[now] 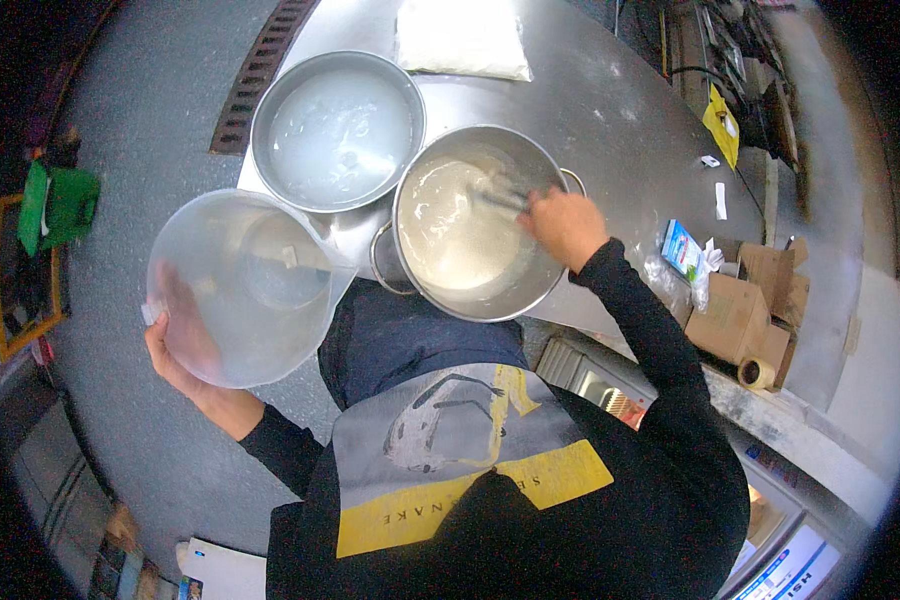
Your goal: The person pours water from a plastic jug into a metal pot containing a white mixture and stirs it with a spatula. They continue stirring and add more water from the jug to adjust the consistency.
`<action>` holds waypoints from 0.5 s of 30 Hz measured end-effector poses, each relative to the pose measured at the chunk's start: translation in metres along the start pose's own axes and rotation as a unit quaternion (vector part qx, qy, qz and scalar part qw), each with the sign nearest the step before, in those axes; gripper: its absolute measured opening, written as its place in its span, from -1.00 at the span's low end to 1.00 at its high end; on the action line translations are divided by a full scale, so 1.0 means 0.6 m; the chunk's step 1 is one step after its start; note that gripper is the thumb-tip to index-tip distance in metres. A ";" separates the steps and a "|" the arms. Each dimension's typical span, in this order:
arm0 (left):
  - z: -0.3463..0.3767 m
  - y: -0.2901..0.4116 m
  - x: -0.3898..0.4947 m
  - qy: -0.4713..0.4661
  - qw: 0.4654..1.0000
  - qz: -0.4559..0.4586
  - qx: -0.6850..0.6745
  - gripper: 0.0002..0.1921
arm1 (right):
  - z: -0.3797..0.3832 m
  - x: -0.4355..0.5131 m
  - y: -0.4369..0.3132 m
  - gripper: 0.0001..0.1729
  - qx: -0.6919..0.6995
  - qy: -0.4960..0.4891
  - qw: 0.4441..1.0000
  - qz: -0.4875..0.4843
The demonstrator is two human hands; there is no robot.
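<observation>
A steel pot with two loop handles (521, 146) stands at the near edge of the steel table and contains pale, creamy liquid (450, 225). Over its right side, my right hand (566, 229) grips a blurred utensil (499, 199) that reaches into the liquid; its type is unclear. My left hand (187, 360) holds a translucent plastic tub (285, 315) by its side, left of the pot, its wide mouth facing up. Its fingers show through the tub wall. A round metal pan (262, 120) with cloudy, watery liquid stands behind the tub, close to the pot.
A clear bag of white powder (465, 45) lies at the table's far side. On the right are cardboard boxes (727, 315), a roll of tape (756, 373), a blue packet (681, 247) and a yellow item (720, 127). A floor grate (251, 94) runs left of the steel table (607, 135).
</observation>
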State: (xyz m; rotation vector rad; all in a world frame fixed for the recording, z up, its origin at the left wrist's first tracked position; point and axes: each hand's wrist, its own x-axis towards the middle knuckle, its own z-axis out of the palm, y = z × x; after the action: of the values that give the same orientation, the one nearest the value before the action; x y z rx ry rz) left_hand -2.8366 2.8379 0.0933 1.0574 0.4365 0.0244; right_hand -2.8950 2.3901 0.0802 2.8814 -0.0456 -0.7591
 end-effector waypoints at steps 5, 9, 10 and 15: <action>0.013 0.001 -0.013 0.002 1.000 -0.016 0.006 -0.17 | -0.013 -0.027 0.005 -0.50 0.055 -0.062 0.992 -0.095; 0.015 0.006 -0.012 0.006 0.999 0.000 0.039 -0.17 | -0.020 -0.034 -0.006 -0.50 0.014 -0.068 0.995 -0.066; 0.014 0.006 -0.010 -0.002 0.999 0.002 0.049 -0.17 | -0.021 -0.033 -0.007 -0.50 0.024 -0.099 0.989 -0.107; 0.005 0.002 -0.005 0.003 0.999 -0.003 0.032 -0.17 | -0.015 -0.036 -0.001 -0.53 0.032 -0.004 0.999 -0.017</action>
State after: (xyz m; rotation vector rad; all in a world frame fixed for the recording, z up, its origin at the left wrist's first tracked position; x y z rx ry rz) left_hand -2.8382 2.8356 0.0967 1.1198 0.4492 0.0082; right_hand -2.9094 2.3936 0.0980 2.9464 -0.0224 -0.7888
